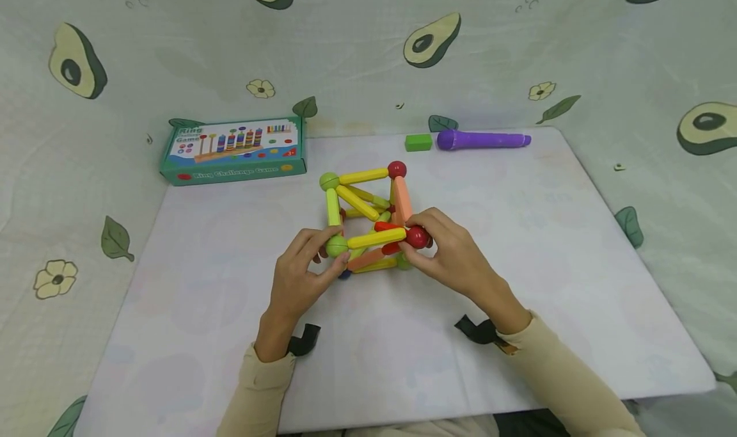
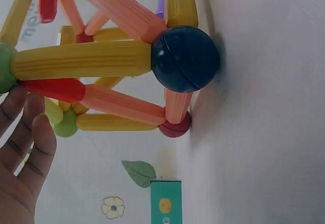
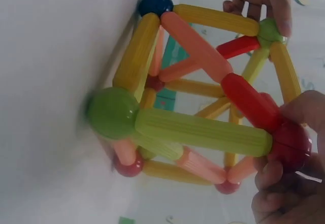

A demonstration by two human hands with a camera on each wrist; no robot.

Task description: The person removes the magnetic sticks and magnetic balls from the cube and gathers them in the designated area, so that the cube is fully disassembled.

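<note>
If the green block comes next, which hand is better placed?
Probably the right hand: in the head view it sits closer to the green block than the left hand does. Either would have to let go first: right holds a red ball, left a green ball.

The stick-and-ball frame (image 1: pixel 377 238) stands on the table (image 1: pixel 201 322) between the left hand (image 1: pixel 302 270) and the right hand (image 1: pixel 455 251), its far side reaching beyond both, with one near corner ball (image 1: pixel 336 247) at the left fingertips and another (image 1: pixel 417 237) at the right. Past the left hand, farther left, lies the game box (image 1: pixel 230 155). Beyond the right hand, near the table's far edge, lie the block (image 1: pixel 418 143) and, just to its right, the wand (image 1: pixel 483 140).
</note>
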